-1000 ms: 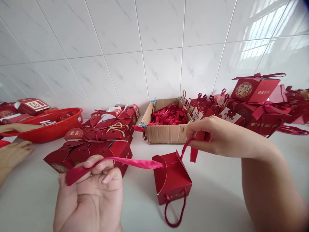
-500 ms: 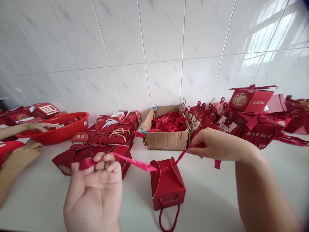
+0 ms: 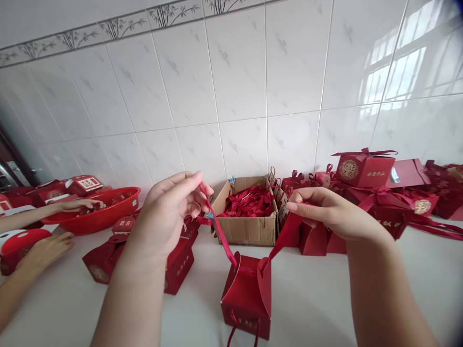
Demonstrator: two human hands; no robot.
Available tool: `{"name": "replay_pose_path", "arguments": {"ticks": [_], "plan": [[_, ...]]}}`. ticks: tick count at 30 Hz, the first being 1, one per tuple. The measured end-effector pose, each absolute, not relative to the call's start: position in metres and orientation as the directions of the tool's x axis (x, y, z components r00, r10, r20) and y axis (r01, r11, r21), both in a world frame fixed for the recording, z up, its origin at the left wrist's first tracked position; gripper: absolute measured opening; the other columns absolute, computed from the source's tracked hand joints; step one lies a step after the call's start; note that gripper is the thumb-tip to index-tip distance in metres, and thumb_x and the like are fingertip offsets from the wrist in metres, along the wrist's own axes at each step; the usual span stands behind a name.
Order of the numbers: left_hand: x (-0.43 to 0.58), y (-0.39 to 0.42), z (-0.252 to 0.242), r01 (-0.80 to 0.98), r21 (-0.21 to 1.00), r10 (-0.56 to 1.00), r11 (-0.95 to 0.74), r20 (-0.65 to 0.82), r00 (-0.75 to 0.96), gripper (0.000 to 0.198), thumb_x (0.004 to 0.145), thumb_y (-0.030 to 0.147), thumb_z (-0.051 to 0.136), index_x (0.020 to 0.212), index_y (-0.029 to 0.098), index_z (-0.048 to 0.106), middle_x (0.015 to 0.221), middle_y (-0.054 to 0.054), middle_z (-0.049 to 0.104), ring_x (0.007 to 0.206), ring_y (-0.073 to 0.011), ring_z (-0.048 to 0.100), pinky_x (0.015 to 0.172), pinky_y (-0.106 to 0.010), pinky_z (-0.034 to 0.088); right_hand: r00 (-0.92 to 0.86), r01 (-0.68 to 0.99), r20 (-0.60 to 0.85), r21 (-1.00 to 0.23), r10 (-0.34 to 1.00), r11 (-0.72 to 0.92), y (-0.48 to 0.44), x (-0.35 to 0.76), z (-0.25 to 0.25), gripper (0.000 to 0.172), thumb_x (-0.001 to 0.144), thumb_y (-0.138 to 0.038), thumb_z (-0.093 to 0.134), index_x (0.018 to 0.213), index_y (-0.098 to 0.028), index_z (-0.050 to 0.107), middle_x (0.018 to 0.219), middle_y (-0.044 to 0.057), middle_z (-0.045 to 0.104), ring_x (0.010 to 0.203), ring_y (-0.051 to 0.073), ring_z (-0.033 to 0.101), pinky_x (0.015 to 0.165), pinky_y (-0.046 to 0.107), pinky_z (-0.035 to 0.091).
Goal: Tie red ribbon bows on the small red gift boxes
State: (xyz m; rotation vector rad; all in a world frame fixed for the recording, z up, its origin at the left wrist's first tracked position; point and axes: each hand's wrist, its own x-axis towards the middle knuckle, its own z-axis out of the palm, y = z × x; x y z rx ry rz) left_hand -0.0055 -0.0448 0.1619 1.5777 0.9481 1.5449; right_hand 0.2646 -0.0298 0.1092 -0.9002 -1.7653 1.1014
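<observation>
A small red gift box (image 3: pixel 246 299) with a cord handle stands on the white counter in front of me. A red ribbon (image 3: pixel 224 238) runs through its two top flaps. My left hand (image 3: pixel 170 212) pinches the ribbon's left end, raised above the box. My right hand (image 3: pixel 325 212) pinches the ribbon's right end (image 3: pixel 285 233) at about the same height. Both ends slope down to the flaps.
A cardboard box of red ribbons (image 3: pixel 249 212) sits against the tiled wall. Finished red boxes (image 3: pixel 363 168) pile up at the right, flat red boxes (image 3: pixel 177 262) at the left. Another person's hands (image 3: pixel 47 248) work by a red basin (image 3: pixel 97 212) at far left.
My left hand turned over and rose from low at the front to above the box, lifting its ribbon end. My view tilted up toward the wall.
</observation>
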Motion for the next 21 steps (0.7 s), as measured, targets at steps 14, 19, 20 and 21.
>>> {"name": "replay_pose_path", "arguments": {"ticks": [14,19,20,21], "plan": [[0.015,-0.030,0.142,-0.167,0.785,0.782,-0.596,0.615,0.098,0.025,0.083,0.031,0.061,0.063,0.018,0.063,0.068,-0.002,0.062,0.054,-0.0083,0.053,0.042,-0.017,0.039,-0.330,-0.463,0.352,-0.869,0.876,0.175,-0.014,0.240,0.104,0.038,0.064,-0.033,0.080,0.065,-0.019,0.045,0.054,-0.005,0.053,0.040,0.003,0.034,0.038,0.016,0.029],[0.013,-0.024,0.136,-0.263,0.790,0.785,-0.554,0.601,0.150,0.022,0.081,0.037,0.065,0.068,0.019,0.069,0.067,-0.001,0.061,0.057,-0.0102,0.057,0.044,-0.018,0.043,-0.276,-0.459,0.366,-0.862,0.889,0.212,-0.017,0.231,0.103,0.035,0.070,-0.051,0.072,0.067,-0.019,0.058,0.060,-0.001,0.055,0.049,0.008,0.047,0.047,0.020,0.041],[0.011,-0.024,0.136,-0.260,0.791,0.783,-0.554,0.601,0.159,0.022,0.081,0.037,0.065,0.070,0.020,0.070,0.067,-0.001,0.061,0.059,-0.0108,0.058,0.045,-0.018,0.044,-0.263,-0.451,0.370,-0.864,0.891,0.226,-0.019,0.229,0.104,0.038,0.074,-0.056,0.066,0.068,-0.019,0.063,0.061,0.000,0.056,0.050,0.009,0.048,0.049,0.022,0.042],[0.009,-0.024,0.136,-0.249,0.790,0.779,-0.560,0.604,0.167,0.021,0.082,0.036,0.064,0.071,0.020,0.071,0.067,-0.002,0.062,0.060,-0.0109,0.058,0.046,-0.018,0.045,-0.246,-0.430,0.374,-0.869,0.894,0.246,-0.022,0.226,0.105,0.041,0.078,-0.060,0.061,0.071,-0.019,0.067,0.060,0.000,0.056,0.050,0.010,0.049,0.050,0.023,0.044]]}}
